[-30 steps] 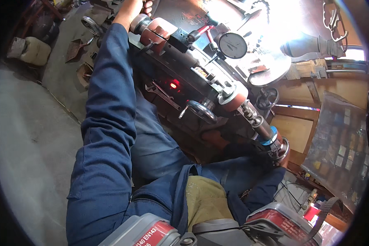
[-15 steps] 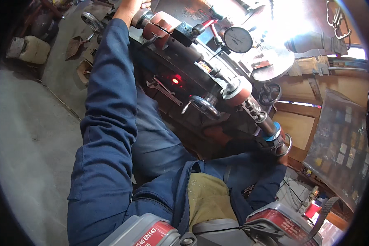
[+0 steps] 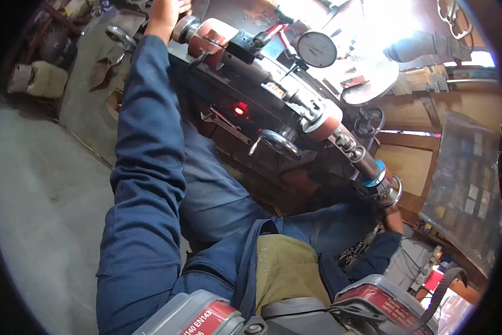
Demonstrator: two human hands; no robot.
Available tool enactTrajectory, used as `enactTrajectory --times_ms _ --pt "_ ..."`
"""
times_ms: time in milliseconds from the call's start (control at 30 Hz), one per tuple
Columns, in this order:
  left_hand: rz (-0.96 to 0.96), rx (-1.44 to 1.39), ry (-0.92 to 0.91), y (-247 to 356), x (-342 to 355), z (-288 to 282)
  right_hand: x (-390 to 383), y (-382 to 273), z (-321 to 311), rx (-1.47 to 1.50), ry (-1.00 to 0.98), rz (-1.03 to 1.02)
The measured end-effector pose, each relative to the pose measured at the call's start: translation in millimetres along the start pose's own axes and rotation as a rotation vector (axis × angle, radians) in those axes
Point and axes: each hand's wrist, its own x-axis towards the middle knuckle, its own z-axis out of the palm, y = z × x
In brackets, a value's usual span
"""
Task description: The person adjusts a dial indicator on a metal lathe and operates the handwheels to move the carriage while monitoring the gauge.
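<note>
My left hand (image 3: 167, 18), at the top edge beside the silver end (image 3: 185, 29) of a long machine spindle, has curled fingers; what they hold is cut off or hidden. My right hand (image 3: 393, 220) is low at the spindle's other end, against a silver ring (image 3: 392, 192) below a blue collar (image 3: 375, 173), its fingers mostly hidden. Along the spindle are red cylindrical housings (image 3: 209, 36), a dial gauge (image 3: 316, 49) on a red-jointed arm and a chrome handwheel (image 3: 276, 144). A wrench (image 3: 226, 124) lies below, near a glowing red light (image 3: 239, 110).
A second handwheel (image 3: 368, 121) and a round plate (image 3: 365, 86) stand behind. A plastic-covered panel (image 3: 460, 190) leans at right, above cables (image 3: 407, 262). At left are a concrete floor (image 3: 44, 184), a jerrycan (image 3: 47, 78) and another handwheel (image 3: 118, 36). My respirator cartridges (image 3: 374, 301) show below.
My left hand has shifted slightly left. My right forearm has moved right, and more of that hand now shows below the ring. The machine has shifted slightly in view.
</note>
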Motion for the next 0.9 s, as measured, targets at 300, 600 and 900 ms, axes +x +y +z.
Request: enactTrajectory --times_ms 300,600,900 --pt "0.67 0.568 0.06 38 -148 105 41 -59 26 0.174 0.132 -0.308" --pt "0.447 0.914 -0.033 -11 -191 145 11 -26 91 0.465 0.295 -0.17" --pt "0.41 0.855 -0.063 -24 -190 152 -8 -54 93 0.475 0.242 0.008"
